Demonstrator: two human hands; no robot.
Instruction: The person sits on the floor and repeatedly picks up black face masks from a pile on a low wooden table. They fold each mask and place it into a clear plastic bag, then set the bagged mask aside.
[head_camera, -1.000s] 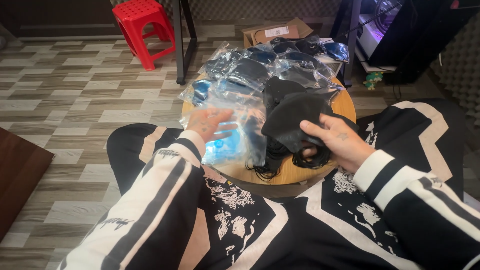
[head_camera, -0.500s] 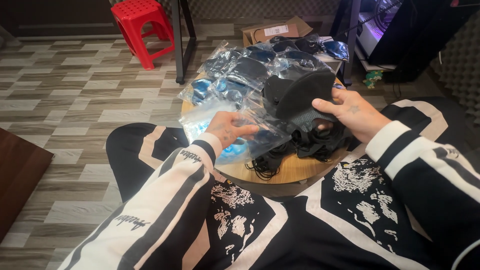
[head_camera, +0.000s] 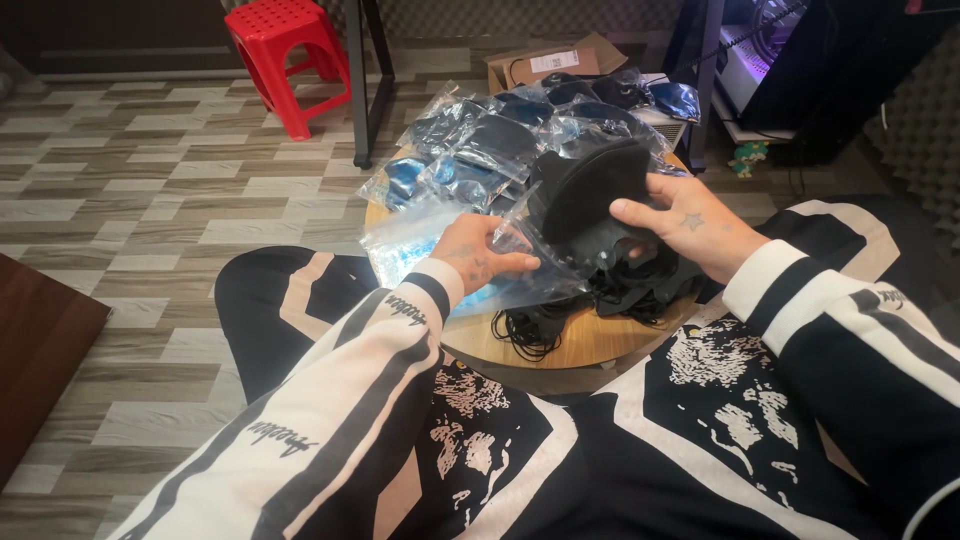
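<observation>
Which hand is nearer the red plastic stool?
Left. The left hand holds a clear plastic bag on the side toward the red plastic stool; the right hand holds a black pad farther right.

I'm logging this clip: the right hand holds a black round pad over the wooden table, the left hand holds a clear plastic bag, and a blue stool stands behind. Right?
Not quite: the stool is red, not blue, as the head view shows. The rest stands: the right hand holds the black round pad over the wooden table, and the left hand holds the clear plastic bag.

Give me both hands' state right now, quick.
Left hand: fingers closed on a clear plastic bag.
Right hand: fingers closed on a black padded item.
</observation>
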